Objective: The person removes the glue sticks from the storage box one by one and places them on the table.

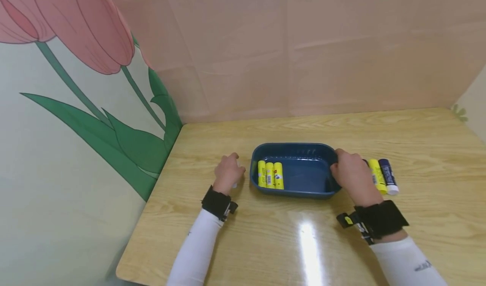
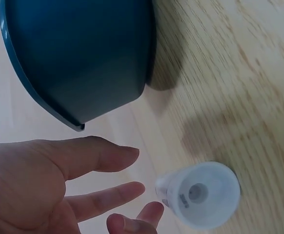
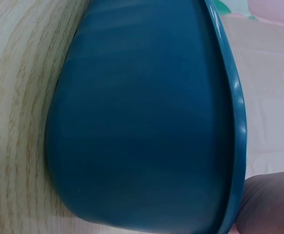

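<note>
A dark blue rectangular dish (image 1: 303,174) sits on the table with three yellow glue sticks (image 1: 270,175) side by side at its left end. My right hand (image 1: 354,174) grips the dish's right end, thumb over the rim; the right wrist view shows the dish's outer wall (image 3: 142,117) up close. Left of the dish, my left hand (image 1: 229,172) hovers around a white-ended stick (image 2: 203,195). In the left wrist view its thumb and fingers are apart, fingertips close to the stick's far end. Most of that stick is hidden behind the hand in the head view.
Right of the dish, beside my right hand, lie a yellow glue stick (image 1: 377,176) and a navy one (image 1: 389,176) with a white end; another dark one is mostly hidden by the hand. The wooden table (image 1: 265,244) meets a pink-covered wall (image 1: 303,49) behind.
</note>
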